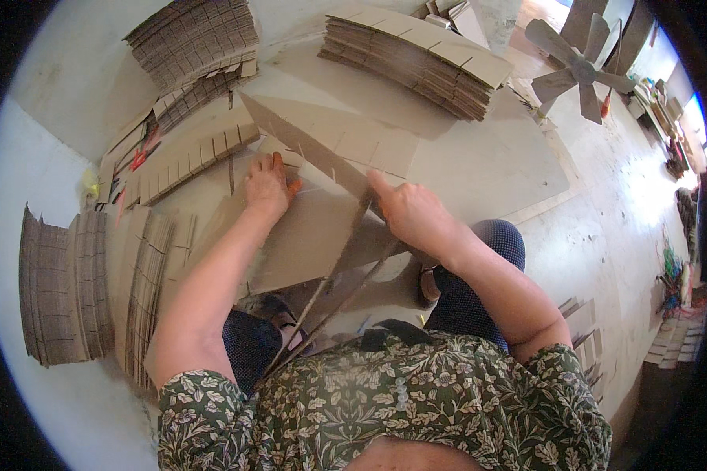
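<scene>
- Cardboard strip [313, 151]: slants between left hand [267, 187] and right hand [418, 213].
- Front stack [412, 61]: beyond both hands, right of centre.
- Back-left stack [192, 43]: left of the front stack.
- Side stack [63, 282]: left of the left forearm [226, 275].
- Fan [583, 71]: right of the front stack.

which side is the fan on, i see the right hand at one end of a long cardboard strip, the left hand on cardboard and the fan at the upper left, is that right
Not quite: the fan is at the upper right, as the head view shows. The right hand is at one end of the long cardboard strip, and the left hand is on cardboard.
</scene>
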{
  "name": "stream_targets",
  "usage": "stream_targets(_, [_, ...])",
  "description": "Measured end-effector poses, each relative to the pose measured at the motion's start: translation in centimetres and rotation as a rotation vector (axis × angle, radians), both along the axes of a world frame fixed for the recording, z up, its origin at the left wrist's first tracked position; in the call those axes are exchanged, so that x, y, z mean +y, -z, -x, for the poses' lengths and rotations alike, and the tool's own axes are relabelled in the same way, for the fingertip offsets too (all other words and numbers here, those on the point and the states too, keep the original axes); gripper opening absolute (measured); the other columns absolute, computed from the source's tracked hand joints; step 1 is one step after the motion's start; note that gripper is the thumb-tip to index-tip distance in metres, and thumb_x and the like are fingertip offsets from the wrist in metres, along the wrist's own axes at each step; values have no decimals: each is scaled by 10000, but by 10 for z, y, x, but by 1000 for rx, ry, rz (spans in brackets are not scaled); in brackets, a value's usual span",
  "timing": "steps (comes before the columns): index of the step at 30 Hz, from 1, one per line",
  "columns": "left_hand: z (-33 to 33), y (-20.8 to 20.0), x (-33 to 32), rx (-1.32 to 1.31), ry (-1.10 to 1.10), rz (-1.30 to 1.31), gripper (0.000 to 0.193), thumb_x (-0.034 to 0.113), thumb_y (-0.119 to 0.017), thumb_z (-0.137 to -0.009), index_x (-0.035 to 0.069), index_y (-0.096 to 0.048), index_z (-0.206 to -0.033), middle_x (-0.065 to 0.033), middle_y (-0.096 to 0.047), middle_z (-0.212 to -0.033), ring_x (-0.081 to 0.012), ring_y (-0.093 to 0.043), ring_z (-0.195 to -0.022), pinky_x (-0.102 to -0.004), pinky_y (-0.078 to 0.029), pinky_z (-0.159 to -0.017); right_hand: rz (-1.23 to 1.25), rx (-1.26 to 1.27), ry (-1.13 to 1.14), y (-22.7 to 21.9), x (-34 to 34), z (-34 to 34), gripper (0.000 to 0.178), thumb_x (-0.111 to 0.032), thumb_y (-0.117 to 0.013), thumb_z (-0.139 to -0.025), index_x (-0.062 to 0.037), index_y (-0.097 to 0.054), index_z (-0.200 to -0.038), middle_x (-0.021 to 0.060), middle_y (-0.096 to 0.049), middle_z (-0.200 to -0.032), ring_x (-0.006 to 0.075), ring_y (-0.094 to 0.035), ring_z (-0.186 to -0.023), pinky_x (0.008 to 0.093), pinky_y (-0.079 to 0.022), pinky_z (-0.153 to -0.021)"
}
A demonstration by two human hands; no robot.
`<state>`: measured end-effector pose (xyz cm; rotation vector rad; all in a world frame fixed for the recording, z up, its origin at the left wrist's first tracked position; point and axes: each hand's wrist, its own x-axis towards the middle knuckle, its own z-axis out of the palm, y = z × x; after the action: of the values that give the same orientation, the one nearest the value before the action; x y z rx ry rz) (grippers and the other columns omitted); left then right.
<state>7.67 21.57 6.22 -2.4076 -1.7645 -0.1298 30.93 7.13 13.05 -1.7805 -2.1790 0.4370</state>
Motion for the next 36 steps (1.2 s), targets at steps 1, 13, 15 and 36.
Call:
stream_targets(1, [2,4,3,44,-25,17,501,295,-616,-830,33,-502,-1242,-173,-540,-1205,-345,-511,-1109,-450,-442,-912,-37,43,2,6,0,-2,311,-62,-514,-824,7,-443,-1119,254,-622,-777,427,-616,-758,506,-482,-665])
stream_targets(13, [-15,-10,-4,95,95,-4,452,439,-597,-842,62,-621,-1091,-133,-546,-1237,-318,-529,-1119,-406,-487,-882,-99,52,98,21,-16,-27,140,-52,-493,-821,21,-490,-940,259,-623,-769,428,-622,-751,501,-497,-654])
stream_targets(15, [-16,0,10,89,29,136,463,436,-560,-866,54,-599,-1125,-128,-478,-1311,-301,-479,-1179,-394,-476,-908,-136,41,87,21,-17,-27,142,-62,-498,-825,19,-491,-941,253,-625,-763,426,-622,-745,498,-497,-650])
stream_targets(36, [-52,-62,-7,-875,33,818,222,181,-512,-909,-11,-599,-977,-83,-641,-852,-166,-616,-723,-289,-504,-618,-237,166,59,12,-15,-30,112,-93,-526,-841,11,-486,-850,261,-579,-685,444,-575,-694,508,-458,-610])
